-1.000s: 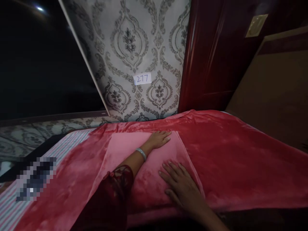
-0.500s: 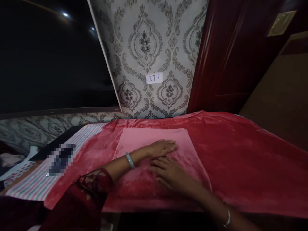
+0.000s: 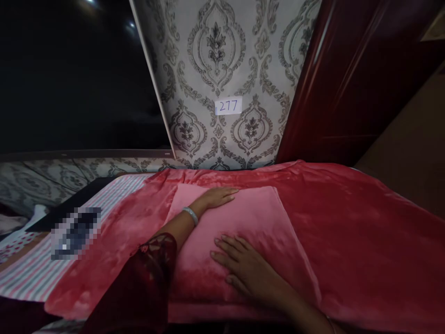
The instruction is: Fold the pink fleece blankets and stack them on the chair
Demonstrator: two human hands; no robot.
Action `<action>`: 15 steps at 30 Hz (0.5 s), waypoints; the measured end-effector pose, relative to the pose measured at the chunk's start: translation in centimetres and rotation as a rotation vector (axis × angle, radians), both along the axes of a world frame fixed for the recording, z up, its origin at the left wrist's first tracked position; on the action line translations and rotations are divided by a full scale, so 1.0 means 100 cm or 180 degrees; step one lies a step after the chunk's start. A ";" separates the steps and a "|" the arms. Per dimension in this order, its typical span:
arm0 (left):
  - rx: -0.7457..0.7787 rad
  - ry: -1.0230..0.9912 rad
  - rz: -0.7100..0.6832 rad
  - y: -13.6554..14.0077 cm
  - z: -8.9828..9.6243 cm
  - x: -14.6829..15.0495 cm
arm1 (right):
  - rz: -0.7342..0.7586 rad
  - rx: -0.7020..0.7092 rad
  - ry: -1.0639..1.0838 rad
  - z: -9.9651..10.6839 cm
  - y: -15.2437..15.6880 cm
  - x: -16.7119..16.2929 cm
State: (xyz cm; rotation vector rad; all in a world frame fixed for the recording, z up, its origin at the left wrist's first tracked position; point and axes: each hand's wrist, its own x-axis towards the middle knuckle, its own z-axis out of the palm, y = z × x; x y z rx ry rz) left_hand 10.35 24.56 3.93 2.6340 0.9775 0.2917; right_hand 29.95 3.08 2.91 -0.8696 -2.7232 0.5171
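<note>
Grey-and-white damask wallpaper [image 3: 262, 46] runs across the back wall. Below it a bright red plush blanket [image 3: 375, 241] is laid out, and a huge black flat screen [image 3: 76, 83] looms past its far left corner. Pink four-sided piece of plush fabric, shading to red [image 3: 257, 208], sits flat around the blanket's middle, stretching from just inside the far edge to close to the near edge. White striped cloth [image 3: 26, 280] pokes out at the left edge. Both hands are palm-down on the pink piece: left hand [image 3: 216, 198] near its far edge, fingers straight and mostly together; right hand [image 3: 248, 269] nearer the front, fingers slightly spread. Pale round bangle [image 3: 191, 215] on the left wrist, btw.
</note>
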 end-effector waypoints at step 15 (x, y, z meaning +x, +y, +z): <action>0.0824 0.0594 0.0601 -0.029 0.013 0.008 | -0.0007 0.0000 0.0037 -0.006 0.003 0.002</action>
